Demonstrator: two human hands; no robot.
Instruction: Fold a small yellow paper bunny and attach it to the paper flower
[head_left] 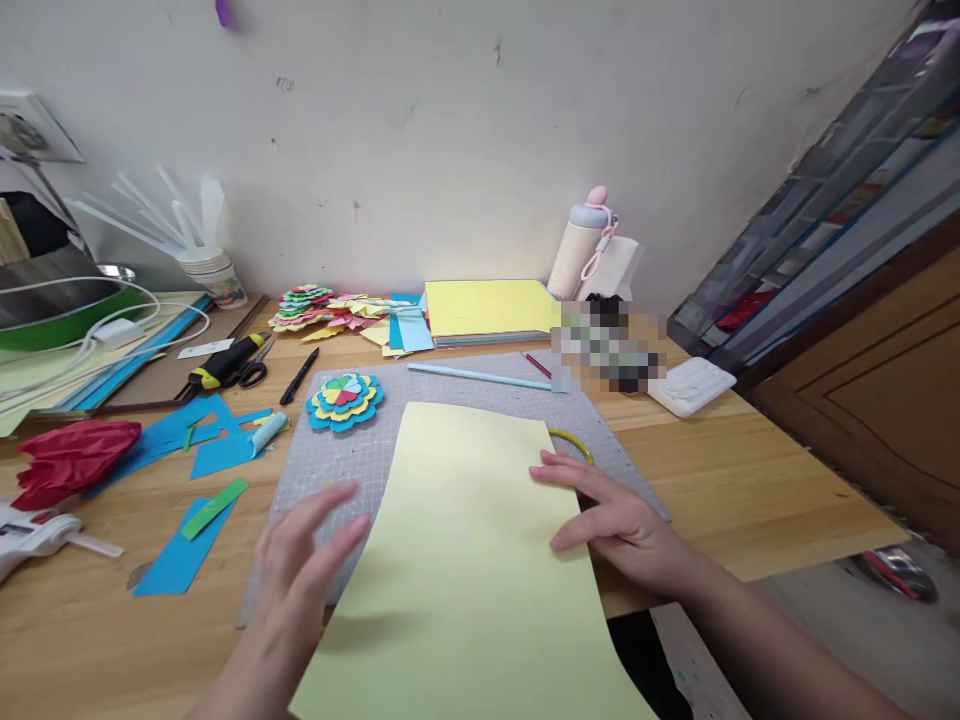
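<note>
A large pale yellow sheet of paper (480, 560) stretches from the grey cutting mat (330, 480) towards me, its near end past the bottom of the view. My left hand (307, 550), slightly blurred, is raised by the sheet's left edge with thumb and fingers apart, holding nothing. On the right edge rests my right hand (615, 510); its thumb and front fingers lie spread on top of the paper, and the other fingers are hidden. A layered paper flower (345, 402) lies on the mat's left part. A yellow curved strip (574, 442) shows partly behind the sheet.
Blue paper scraps (184, 545), red crumpled paper (75, 460) and a glue gun (37, 535) lie left. Scissors (253, 368) and a black pen (300, 377) are behind. A light blue paper strip (487, 376), coloured paper stack (491, 308), bottle (576, 245) and white case (691, 386) stand farther back.
</note>
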